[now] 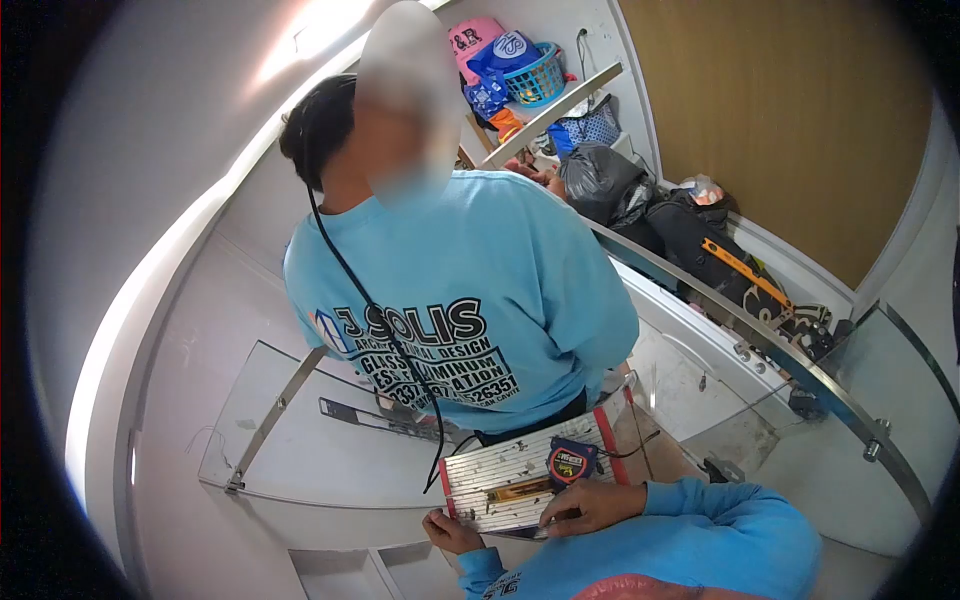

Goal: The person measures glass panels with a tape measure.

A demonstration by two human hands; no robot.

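At the bottom of the head view, my left hand (453, 532) is curled around the near left corner of a ribbed white step platform (490, 463) with red end caps. My right hand (590, 505) rests on the platform's near right side, fingers loosely bent and apart, with nothing visible in them. Just beyond these fingers lies a blue and black tape measure (572, 462). A yellow, narrow tool (518, 491) lies along the platform, among small dark bits. Both my sleeves are light blue.
A person in a light blue shirt (470, 270) stands close in front, back turned. Glass panels (310, 440) with metal rails (800, 370) flank both sides. Beyond are black bags (598, 180), an orange level (745, 272) and a blue basket (537, 77).
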